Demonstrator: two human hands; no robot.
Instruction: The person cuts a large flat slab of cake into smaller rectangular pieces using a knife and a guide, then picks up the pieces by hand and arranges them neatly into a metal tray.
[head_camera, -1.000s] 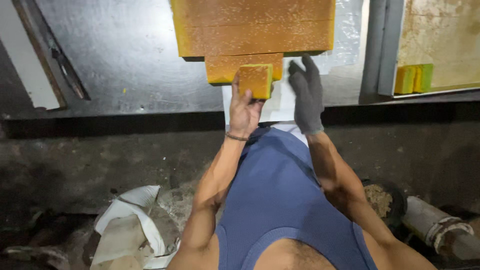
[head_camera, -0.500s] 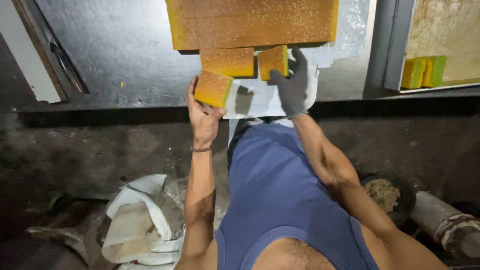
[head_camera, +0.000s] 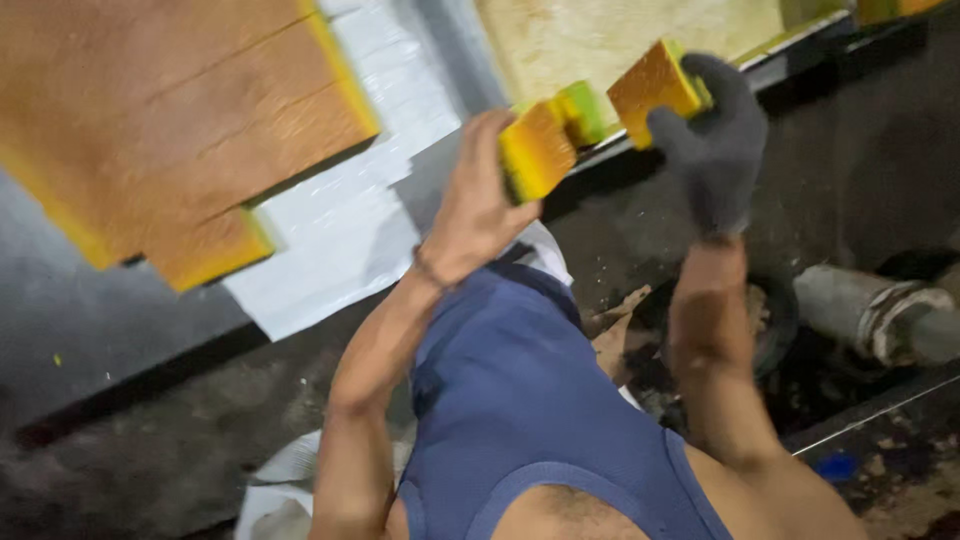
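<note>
Left hand (head_camera: 480, 210), bare, raised in front of the chest: fingers closed around a small block (head_camera: 538, 150) with an orange face and yellow edge, thumb on its lower corner. Right hand (head_camera: 712, 150), in a grey knit glove, raised just beside it: fingers curled over a second orange block (head_camera: 650, 85), gripped at its right edge. The two blocks are near each other but apart; a green-and-yellow piece (head_camera: 580, 108) shows between them, and it cannot be told whether it is part of the left block or lies on the ledge behind.

Upper left: a large orange slab (head_camera: 170, 110) with yellow edges and straight cut lines across its face, lying on a white sheet (head_camera: 340, 240) spread over a grey metal surface (head_camera: 70, 330). Upper centre: a pale yellowish board (head_camera: 620, 35) on a dark-framed ledge. Lower centre: blue sleeveless shirt (head_camera: 530, 400) of the person. Right: a pale, dirty pipe (head_camera: 880, 310) above dark, littered ground.
</note>
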